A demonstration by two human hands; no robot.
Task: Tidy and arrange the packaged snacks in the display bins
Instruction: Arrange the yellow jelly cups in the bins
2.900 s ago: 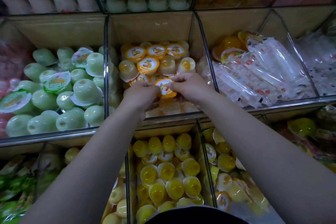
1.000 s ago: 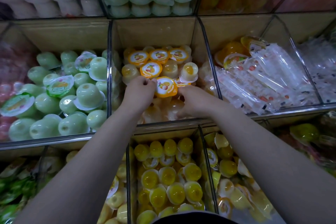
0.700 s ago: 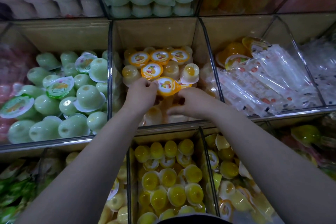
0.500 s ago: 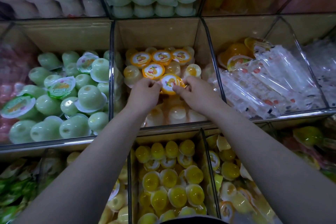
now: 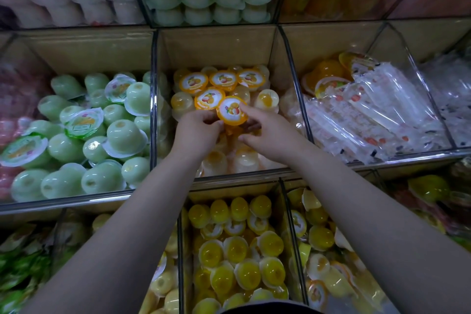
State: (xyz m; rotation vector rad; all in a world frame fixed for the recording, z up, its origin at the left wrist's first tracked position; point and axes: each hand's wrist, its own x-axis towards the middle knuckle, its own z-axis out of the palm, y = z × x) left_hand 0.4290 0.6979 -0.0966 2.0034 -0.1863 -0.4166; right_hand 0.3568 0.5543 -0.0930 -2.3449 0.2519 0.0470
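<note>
As left hand (image 5: 197,130) & right hand (image 5: 270,132) pinch the jelly cup (image 5: 232,109), lid up, in the middle bin (image 5: 216,46) — best seat it level w/ the lid-up row (image 5: 223,79) behind, no squeezing.

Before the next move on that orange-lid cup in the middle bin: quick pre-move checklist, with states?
1. Grip on the orange-lid cup: ok. The left hand holds its lower-left edge and the right hand has a forefinger on its right edge.
2. Lid facing up: ok.
3. Lined up beside the second-row lid-up cup: ok, their edges meet.
4. Seat beneath it free: cannot tell, the hands hide it.
5. Lid up on the cup to the right: not ok, its base shows.
</note>
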